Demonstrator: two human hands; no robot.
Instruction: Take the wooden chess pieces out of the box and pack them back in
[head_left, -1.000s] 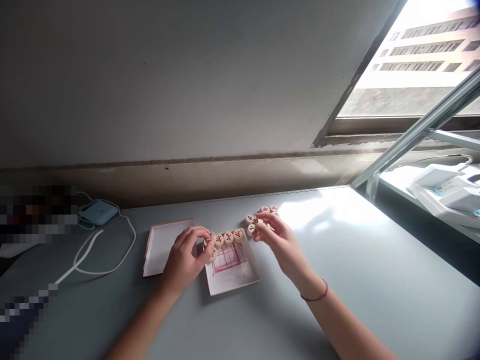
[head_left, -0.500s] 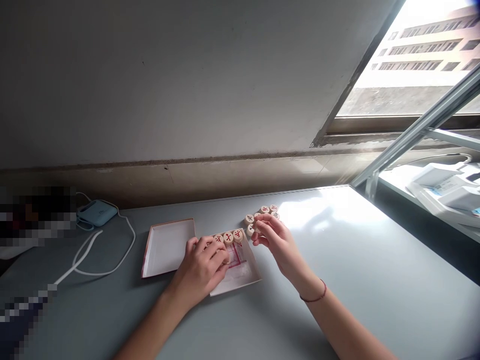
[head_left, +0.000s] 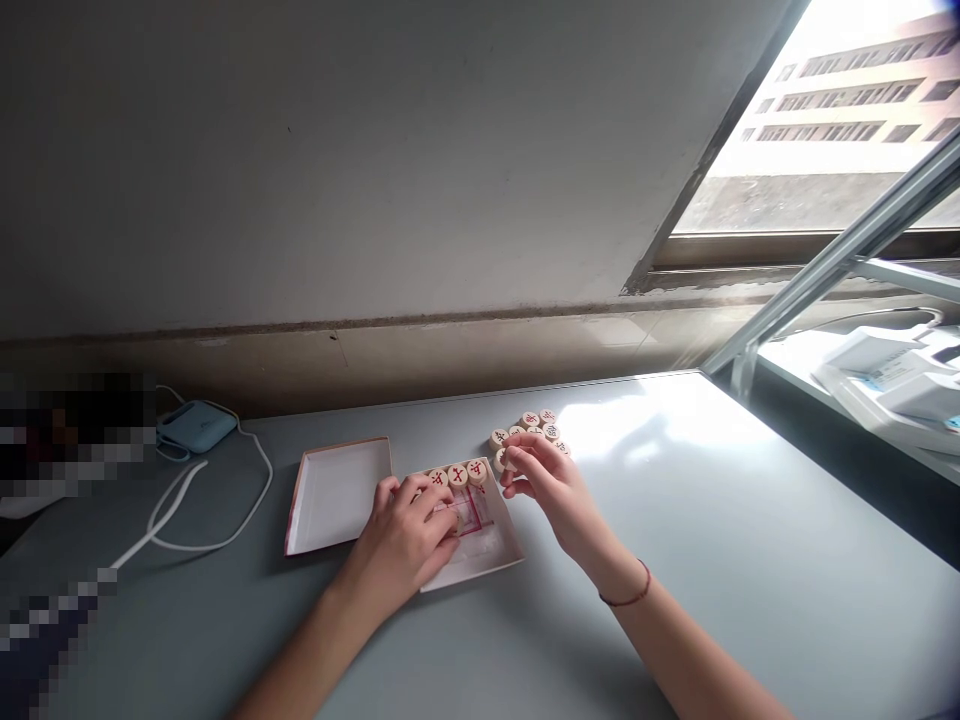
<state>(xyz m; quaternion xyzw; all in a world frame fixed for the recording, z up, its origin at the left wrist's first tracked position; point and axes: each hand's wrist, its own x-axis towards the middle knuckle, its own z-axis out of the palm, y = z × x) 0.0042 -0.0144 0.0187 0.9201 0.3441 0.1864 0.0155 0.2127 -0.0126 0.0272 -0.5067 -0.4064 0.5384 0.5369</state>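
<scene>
My left hand (head_left: 409, 535) reaches over the left part of a shallow white box (head_left: 491, 565), its fingers curled down around a Chinese chess piece (head_left: 455, 521) that shows only as a pale edge. Along the box's far wall stands a row of round wooden Chinese chess pieces (head_left: 458, 476) with red characters; the left end of the row is hidden by that hand. Just past the box's right corner, my right hand (head_left: 551, 485) pinches another Chinese chess piece (head_left: 510, 459) between thumb and fingertips. Behind it, several pieces (head_left: 531, 420) with red or dark characters sit grouped on the table.
The box lid (head_left: 341, 495) lies inside up, left of the box. A light blue device (head_left: 196, 428) with a white cable (head_left: 259, 490) rests at the table's far left. A wall runs behind the grey table (head_left: 712, 560); a metal-framed shelf (head_left: 862, 400) stands at the right.
My right hand has shifted slightly left, uncovering more of the grouped pieces behind it. My left hand stays nearly in place over the box.
</scene>
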